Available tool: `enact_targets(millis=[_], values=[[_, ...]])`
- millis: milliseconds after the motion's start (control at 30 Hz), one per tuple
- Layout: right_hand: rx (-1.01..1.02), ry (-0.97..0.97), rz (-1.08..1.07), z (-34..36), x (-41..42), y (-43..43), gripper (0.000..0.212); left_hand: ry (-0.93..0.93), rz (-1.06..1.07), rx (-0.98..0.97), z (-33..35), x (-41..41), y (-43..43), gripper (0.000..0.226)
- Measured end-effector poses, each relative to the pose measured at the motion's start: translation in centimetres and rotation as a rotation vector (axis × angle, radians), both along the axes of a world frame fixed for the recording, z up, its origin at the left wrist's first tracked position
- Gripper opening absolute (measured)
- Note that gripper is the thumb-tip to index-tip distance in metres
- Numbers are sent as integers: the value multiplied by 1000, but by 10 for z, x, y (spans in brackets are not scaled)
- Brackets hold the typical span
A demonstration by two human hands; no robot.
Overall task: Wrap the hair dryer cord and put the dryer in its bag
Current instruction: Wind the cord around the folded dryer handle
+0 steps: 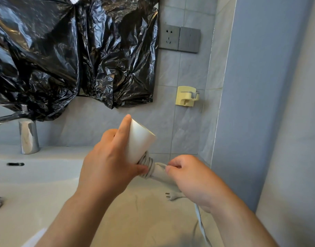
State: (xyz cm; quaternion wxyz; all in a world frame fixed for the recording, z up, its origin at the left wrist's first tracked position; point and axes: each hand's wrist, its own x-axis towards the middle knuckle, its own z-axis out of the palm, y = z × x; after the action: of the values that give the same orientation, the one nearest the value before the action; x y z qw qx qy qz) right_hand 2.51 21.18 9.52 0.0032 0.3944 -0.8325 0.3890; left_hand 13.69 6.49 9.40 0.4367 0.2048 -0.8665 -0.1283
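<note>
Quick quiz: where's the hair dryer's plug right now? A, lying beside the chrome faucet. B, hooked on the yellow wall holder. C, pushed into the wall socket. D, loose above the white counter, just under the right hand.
D: the plug sits free, prongs exposed, over the counter just below the right hand, while the wall socket is empty.

clear: counter [46,193] | blocks: faucet [28,138] (left), wall [260,104] right

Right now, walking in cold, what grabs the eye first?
The crinkled black plastic covering the upper left wall stands out most. In the middle, the left hand grips a white dryer while the right hand pinches the cord coiled at its handle, the plug dangling just below over the pale counter.
</note>
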Motion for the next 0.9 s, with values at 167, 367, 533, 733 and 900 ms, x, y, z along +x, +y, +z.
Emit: enact_targets(millis=[167,367,533,733,900], values=[[-186,-74,-44,3,-3,-1,37,147,3,-106,-3,-5,1,130],[-482,-418,119,4,1,-6,23,209,-67,-7,-6,-8,1,132],[-592,-680,354,16,5,3,23,474,-125,206,-3,-8,-5,133],[-656,-734,329,13,6,-4,24,558,-95,202,-13,-13,1,132],[-740,-866,366,13,10,-6,20,682,-167,280,-12,-16,-1,126]])
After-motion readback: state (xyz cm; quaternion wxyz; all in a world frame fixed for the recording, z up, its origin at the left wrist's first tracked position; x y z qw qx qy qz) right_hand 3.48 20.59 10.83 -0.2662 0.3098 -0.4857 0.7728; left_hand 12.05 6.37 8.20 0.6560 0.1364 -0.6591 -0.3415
